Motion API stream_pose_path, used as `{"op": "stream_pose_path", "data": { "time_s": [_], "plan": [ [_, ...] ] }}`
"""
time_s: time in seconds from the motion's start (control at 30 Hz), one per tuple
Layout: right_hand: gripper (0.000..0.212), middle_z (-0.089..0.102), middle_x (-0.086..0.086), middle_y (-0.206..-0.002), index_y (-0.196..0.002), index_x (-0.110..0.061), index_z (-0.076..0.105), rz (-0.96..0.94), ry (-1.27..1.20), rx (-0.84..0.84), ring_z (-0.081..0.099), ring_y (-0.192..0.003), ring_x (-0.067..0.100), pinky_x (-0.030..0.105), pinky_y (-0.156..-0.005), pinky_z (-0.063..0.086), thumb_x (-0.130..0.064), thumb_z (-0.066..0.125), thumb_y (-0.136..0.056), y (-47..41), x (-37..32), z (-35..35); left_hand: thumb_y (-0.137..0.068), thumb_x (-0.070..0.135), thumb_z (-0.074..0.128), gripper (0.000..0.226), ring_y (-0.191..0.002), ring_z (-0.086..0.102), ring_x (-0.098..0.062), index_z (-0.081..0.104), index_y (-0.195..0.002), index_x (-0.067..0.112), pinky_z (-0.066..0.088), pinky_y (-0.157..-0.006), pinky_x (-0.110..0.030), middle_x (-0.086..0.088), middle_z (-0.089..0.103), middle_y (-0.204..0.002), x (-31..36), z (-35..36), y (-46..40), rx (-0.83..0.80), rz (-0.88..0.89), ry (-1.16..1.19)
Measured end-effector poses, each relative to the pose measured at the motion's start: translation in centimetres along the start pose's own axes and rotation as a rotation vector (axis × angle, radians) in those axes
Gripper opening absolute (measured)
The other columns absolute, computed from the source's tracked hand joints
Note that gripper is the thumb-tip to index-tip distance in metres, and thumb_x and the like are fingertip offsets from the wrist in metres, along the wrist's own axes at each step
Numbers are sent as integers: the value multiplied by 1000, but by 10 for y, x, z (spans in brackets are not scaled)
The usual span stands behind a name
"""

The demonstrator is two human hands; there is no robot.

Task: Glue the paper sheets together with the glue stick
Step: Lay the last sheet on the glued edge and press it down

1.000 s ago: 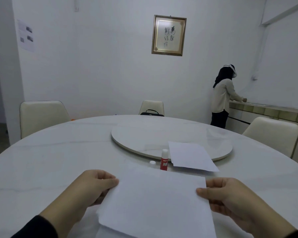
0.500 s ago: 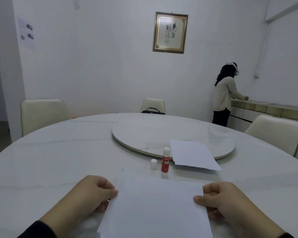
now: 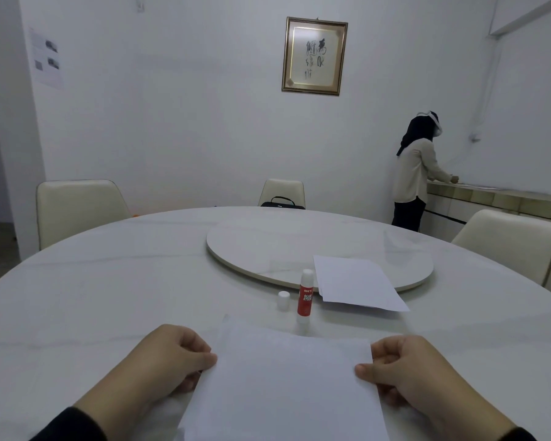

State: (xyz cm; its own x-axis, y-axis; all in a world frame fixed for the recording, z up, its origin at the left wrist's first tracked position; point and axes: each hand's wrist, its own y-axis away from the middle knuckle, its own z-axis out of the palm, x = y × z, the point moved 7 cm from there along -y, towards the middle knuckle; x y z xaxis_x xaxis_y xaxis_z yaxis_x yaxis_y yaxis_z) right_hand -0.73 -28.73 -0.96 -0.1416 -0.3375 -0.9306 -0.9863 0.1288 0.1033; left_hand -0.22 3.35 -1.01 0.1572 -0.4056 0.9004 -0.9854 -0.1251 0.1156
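Note:
A white paper sheet [image 3: 287, 386] is held just above the table at the near edge. My left hand [image 3: 169, 358] pinches its left edge and my right hand [image 3: 404, 367] pinches its right edge. A faint second sheet edge [image 3: 226, 319] shows under its far left corner. Beyond the sheet a red glue stick [image 3: 305, 297] stands upright and uncapped, with its white cap [image 3: 283, 300] beside it on the left. A small stack of white paper [image 3: 357, 284] lies to the right, half on the turntable.
The round white marble table [image 3: 93, 291] carries a raised round turntable [image 3: 299, 246] at its middle. Cream chairs stand at the far left [image 3: 77, 208], far middle [image 3: 282, 192] and right [image 3: 509, 240]. A person [image 3: 415, 173] stands at a counter at the back right.
Both hands have drawn the sheet lower and nearer to me. The glue stick, cap and paper stack have not moved on the table.

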Motion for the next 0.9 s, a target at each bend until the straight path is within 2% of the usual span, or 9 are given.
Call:
{"op": "stream_pose_path", "data": {
  "time_s": [0.13, 0.27, 0.43, 0.67, 0.8, 0.9],
  "plan": [
    [17, 55, -2, -39, -67, -5, 64, 6, 17, 11, 48, -32, 14, 21, -36, 37, -1, 81, -69, 0, 1, 0, -77, 8, 72, 9, -47, 55, -16, 70, -72, 2, 46, -51, -22, -4, 65, -52, 1, -1, 0, 10, 22, -59],
    [21, 53, -5, -36, -62, -10, 62, -6, 45, 21, 47, -29, 11, 16, -32, 33, -3, 80, -70, 1, 0, 0, -77, 12, 73, 8, -39, 56, -6, 69, -73, 7, 42, -42, -15, 0, 66, -50, 6, -1, 2, 43, 82, -155],
    [22, 52, -6, -36, -62, -12, 61, -26, 103, 33, 46, -29, 11, 15, -32, 32, -6, 81, -69, 1, -1, 1, -78, 12, 72, 7, -37, 55, -3, 67, -73, 10, 40, -39, -13, 0, 66, -54, 10, 0, 5, 74, 138, -228],
    [20, 56, -5, -45, -67, -11, 63, -46, 161, 72, 48, -31, 11, 15, -33, 33, -8, 83, -67, 1, -2, 1, -75, 17, 73, 10, -46, 60, -2, 65, -68, 18, 40, -45, -10, 2, 68, -59, 13, 0, 5, 128, 225, -371],
    [20, 54, -5, -45, -68, -13, 62, -71, 213, 77, 44, -29, 11, 17, -33, 33, -9, 82, -68, 2, -3, 2, -75, 22, 71, 10, -58, 62, -5, 64, -68, 24, 46, -53, -15, 3, 67, -66, 15, 1, 8, 161, 287, -457],
    [19, 55, -3, -51, -71, -12, 63, -95, 254, 90, 42, -29, 7, 16, -32, 33, -8, 81, -68, 3, -4, 3, -77, 23, 67, 10, -63, 60, -2, 61, -69, 27, 43, -54, -13, 6, 66, -69, 17, 4, 11, 194, 344, -515]
  ]
}}
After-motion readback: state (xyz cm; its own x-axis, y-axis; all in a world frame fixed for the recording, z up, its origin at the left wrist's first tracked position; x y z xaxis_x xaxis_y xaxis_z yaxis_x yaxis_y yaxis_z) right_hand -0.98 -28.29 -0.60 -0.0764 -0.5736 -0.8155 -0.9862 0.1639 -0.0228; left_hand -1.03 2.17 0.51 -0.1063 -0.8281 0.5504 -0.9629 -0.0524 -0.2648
